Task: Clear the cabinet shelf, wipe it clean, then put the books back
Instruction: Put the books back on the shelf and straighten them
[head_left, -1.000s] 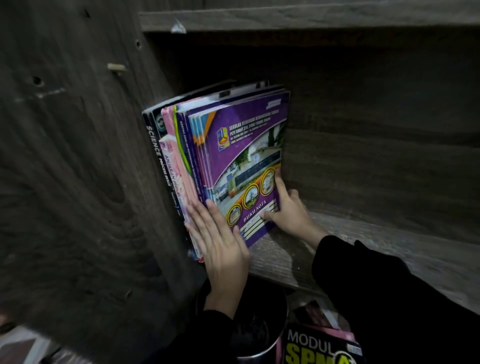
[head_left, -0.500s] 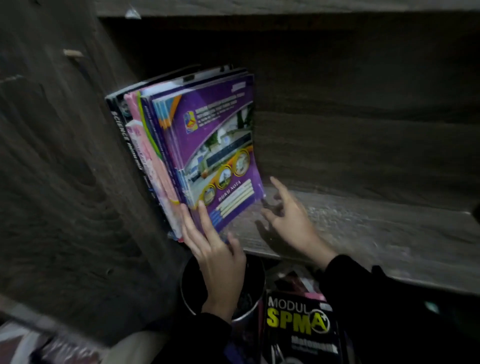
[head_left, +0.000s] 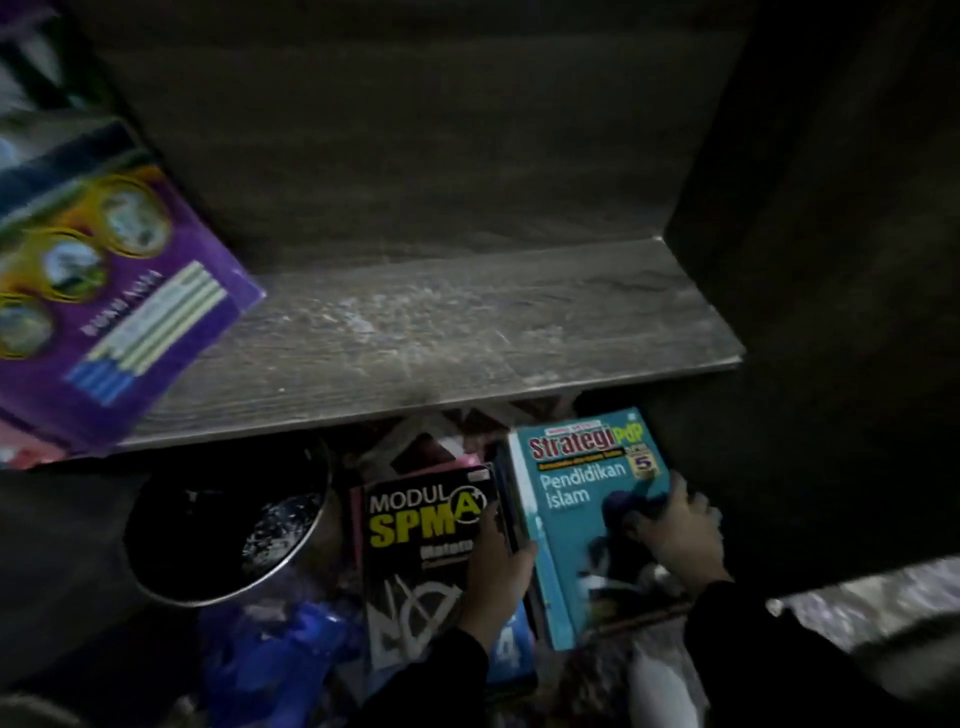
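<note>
Dusty cabinet shelf is sitting half bare, the purple Buku Nota stack leaning at its left, no longer under my palms. I'm reaching below now: my right hand gripping the teal Strategi PdP book, my left hand curling round the Modul SPM book edge, probably the next books going back.

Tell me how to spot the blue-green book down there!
Look below the wooden shelf, to the right. Next to the black book is the teal book that the right hand grips. Only its cover reads "Strategi PdP Pendidikan Islam".
</note>
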